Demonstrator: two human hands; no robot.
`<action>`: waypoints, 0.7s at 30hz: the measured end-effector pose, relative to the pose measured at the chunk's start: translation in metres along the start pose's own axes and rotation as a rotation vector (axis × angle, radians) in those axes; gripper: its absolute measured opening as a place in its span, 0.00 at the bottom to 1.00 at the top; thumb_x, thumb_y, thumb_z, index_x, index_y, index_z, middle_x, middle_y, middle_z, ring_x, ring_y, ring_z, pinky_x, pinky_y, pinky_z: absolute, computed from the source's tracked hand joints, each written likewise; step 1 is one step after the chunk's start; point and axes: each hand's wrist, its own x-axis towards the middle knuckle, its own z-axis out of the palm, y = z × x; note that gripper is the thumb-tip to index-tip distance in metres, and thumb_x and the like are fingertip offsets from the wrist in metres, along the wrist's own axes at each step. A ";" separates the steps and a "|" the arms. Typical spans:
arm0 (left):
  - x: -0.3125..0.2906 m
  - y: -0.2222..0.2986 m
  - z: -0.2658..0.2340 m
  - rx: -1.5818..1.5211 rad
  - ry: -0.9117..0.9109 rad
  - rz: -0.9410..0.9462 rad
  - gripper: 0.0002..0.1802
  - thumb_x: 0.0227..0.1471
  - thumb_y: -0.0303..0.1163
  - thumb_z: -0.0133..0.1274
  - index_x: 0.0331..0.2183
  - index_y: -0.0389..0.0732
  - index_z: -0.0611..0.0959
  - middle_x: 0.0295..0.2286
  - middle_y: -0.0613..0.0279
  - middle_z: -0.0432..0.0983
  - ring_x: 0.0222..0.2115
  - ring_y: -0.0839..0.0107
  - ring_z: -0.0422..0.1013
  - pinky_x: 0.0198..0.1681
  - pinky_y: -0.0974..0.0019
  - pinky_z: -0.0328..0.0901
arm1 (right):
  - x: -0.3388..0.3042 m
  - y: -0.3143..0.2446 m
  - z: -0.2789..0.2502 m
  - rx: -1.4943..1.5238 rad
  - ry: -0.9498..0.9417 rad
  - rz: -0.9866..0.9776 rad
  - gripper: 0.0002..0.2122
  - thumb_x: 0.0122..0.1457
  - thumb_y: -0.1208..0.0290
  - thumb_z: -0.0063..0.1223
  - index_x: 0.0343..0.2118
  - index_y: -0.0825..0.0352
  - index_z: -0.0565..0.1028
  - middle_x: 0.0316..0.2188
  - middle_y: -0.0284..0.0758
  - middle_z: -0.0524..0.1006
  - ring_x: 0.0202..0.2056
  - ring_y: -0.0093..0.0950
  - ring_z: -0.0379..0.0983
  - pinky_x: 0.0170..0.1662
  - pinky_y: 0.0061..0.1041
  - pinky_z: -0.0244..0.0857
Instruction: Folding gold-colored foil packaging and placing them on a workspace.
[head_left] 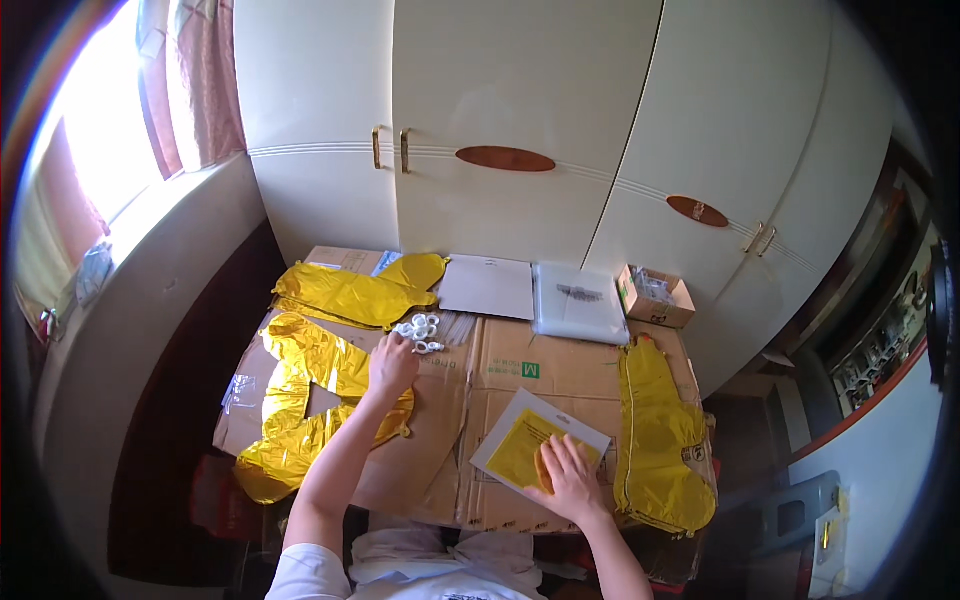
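Observation:
My left hand point(394, 366) is closed, its fingertips at the edge of a small pile of white rings point(418, 326). Whatever is in those fingers is hidden. Beneath that forearm spreads a flat gold foil balloon point(290, 400). My right hand point(568, 483) lies with stretched fingers over a white card point(519, 407) bearing a flat yellow rectangle point(515, 452). An orange-gold patch shows between its thumb and fingers. Thin clear strips point(458, 328) lie beside the rings.
Flattened cardboard point(425, 440) covers the table. More gold foil balloons lie at the back left point(350, 296) and right edge point(655, 440). Along the back are a grey-white sheet point(487, 287), clear plastic bags point(578, 305) and a small open box point(672, 305). Cabinets point(520, 80) rise behind.

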 end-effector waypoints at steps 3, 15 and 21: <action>0.001 -0.007 -0.005 0.029 0.011 0.060 0.06 0.45 0.32 0.54 0.26 0.41 0.82 0.36 0.54 0.74 0.39 0.56 0.71 0.39 0.53 0.68 | -0.004 -0.015 -0.014 0.008 0.064 -0.082 0.34 0.50 0.45 0.61 0.54 0.67 0.71 0.55 0.41 0.70 0.58 0.40 0.64 0.58 0.43 0.61; -0.037 0.036 -0.045 -0.238 0.019 0.070 0.03 0.48 0.30 0.60 0.27 0.42 0.83 0.26 0.59 0.74 0.30 0.59 0.73 0.34 0.58 0.69 | -0.009 -0.021 -0.013 -0.113 0.163 -0.190 0.19 0.51 0.66 0.59 0.47 0.64 0.77 0.46 0.36 0.78 0.47 0.33 0.75 0.43 0.32 0.75; -0.117 0.114 -0.096 -0.608 -0.386 -0.007 0.05 0.49 0.28 0.60 0.30 0.38 0.83 0.23 0.57 0.74 0.22 0.66 0.74 0.27 0.66 0.69 | -0.012 -0.039 -0.005 -0.394 0.147 -0.212 0.15 0.55 0.72 0.53 0.46 0.64 0.76 0.44 0.38 0.79 0.43 0.36 0.79 0.35 0.31 0.78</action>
